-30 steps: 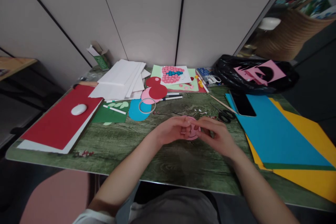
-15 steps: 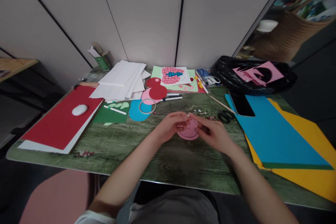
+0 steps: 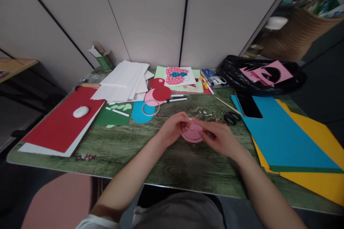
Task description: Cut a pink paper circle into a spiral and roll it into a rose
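A pink paper circle (image 3: pixel 192 136) with dark curved lines lies on the table below my hands. My left hand (image 3: pixel 176 127) is closed in a pinch on a small white piece (image 3: pixel 190 118) above the circle's upper edge. What the white piece is, I cannot make out. The index finger of my right hand (image 3: pixel 219 136) stretches to that piece and touches it. My right thumb is apart from the index finger, by the right edge of the circle. Small white scraps (image 3: pixel 206 113) and black scissors (image 3: pixel 231 118) lie just beyond my right hand.
Blue sheets (image 3: pixel 285 136) with a phone (image 3: pixel 248 105) are at right, red paper (image 3: pixel 63 121) with a white oval object (image 3: pixel 81 111) at left. Behind are white sheets (image 3: pixel 120 78), a ring (image 3: pixel 143 112), a pink-and-blue dotted picture (image 3: pixel 176 76) and a black bag (image 3: pixel 228 73).
My left hand has drawn slightly up and left with the small white piece. My right index finger has followed it leftward. More of the pink circle shows.
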Motion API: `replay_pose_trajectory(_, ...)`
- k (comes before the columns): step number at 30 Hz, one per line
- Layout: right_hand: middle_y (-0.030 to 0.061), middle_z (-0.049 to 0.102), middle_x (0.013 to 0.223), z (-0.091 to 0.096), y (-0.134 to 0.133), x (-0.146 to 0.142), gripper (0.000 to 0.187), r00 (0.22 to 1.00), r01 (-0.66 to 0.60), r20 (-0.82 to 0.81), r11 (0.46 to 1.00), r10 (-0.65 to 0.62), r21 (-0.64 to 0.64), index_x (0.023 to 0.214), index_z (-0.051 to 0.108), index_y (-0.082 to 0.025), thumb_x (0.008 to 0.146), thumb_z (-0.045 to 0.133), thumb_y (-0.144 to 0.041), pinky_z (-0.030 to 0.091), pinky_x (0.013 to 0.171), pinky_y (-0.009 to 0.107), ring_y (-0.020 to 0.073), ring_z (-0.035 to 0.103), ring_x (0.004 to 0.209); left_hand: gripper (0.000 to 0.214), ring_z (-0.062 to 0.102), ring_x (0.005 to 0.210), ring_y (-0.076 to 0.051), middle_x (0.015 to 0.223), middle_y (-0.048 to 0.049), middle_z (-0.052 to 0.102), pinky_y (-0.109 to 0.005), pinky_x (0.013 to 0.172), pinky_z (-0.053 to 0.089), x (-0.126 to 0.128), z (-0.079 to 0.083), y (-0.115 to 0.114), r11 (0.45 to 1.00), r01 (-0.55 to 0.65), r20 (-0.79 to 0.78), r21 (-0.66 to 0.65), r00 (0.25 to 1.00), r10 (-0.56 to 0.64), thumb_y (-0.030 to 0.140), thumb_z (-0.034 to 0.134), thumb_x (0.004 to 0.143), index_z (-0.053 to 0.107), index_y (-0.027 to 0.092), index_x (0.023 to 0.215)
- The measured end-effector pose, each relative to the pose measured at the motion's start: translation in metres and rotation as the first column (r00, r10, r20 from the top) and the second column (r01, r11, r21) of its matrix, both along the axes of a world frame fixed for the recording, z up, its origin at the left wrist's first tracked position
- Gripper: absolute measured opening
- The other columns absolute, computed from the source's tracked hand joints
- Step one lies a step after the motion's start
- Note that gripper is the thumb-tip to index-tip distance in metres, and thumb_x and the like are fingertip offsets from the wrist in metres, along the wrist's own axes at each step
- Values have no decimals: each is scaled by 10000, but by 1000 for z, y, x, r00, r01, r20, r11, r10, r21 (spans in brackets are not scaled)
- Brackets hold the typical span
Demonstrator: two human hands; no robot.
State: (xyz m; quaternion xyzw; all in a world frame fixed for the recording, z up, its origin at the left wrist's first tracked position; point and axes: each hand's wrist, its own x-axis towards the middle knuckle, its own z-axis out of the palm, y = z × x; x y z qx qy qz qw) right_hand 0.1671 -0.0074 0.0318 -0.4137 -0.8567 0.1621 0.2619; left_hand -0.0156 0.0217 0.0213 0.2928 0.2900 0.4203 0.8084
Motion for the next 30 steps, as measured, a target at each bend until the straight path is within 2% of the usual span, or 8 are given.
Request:
replay_pose_trajectory(7,19,685,949,1,-1,2,405,998,50,-32,998,-51,-47,1211,522,-255,814,475,-188,417,548,212,85,519,517,66,468,547,-53,572,24,518,-174,540,332,2,0,-2,1000,-28,-8,11,1000,28,144,568,643,506,136,625)
replay_pose_trajectory(11,22,692,836,2,0,7,235,988,103,-112,993,-108,-52,990,653,-221,803,512,-234,401,526,223,99,518,522,74,445,525,-59,550,30,492,-185,528,327,0,4,-2,999,-38,-5,7,999,38,156,552,632,483,146,608)
replay_pose_trajectory(13,20,678,744,3,0,10,177,976,151,-146,986,-159,-63,877,674,-201,799,527,-262,380,504,223,101,499,508,63,456,537,-67,561,26,504,-194,538,338,-1,6,-2,997,-65,-29,51,997,67,156,551,634,490,148,618)
replay_pose_trajectory(15,13,647,663,4,0,10,171,958,210,-177,972,-226,-101,819,670,-185,799,535,-288,351,479,223,99,468,488,53,477,560,-78,586,14,531,-205,559,352,-3,8,-3,985,-76,-104,157,990,93,167,560,652,516,143,635)
replay_pose_trajectory(19,2,573,590,2,0,4,212,904,276,-274,937,-329,-216,742,637,-161,802,534,-336,315,466,224,101,438,501,58,504,610,-102,627,-3,562,-224,608,375,-1,10,-9,923,-15,-298,385,944,139,189,563,683,566,135,664)
replay_pose_trajectory(23,-38,450,515,-2,-1,-4,213,875,255,-332,919,-352,-302,736,613,-155,788,548,-351,270,445,219,88,363,467,77,530,696,-136,695,-11,588,-242,658,383,3,11,-14,832,86,-485,548,843,232,135,530,670,599,149,700)
replay_pose_trajectory(26,-56,381,482,-5,-2,-7,203,869,266,-338,917,-361,-296,746,611,-155,784,552,-345,250,438,216,84,333,454,136,538,728,-146,722,-14,606,-245,686,381,5,11,-17,768,143,-557,624,771,309,98,496,663,609,160,706)
replay_pose_trajectory(30,-56,380,482,-7,-3,-8,215,883,291,-303,925,-358,-244,757,618,-161,789,548,-362,258,441,210,83,339,457,162,538,721,-145,721,-13,611,-242,682,382,7,10,-18,726,172,-573,666,741,350,81,480,657,608,165,708)
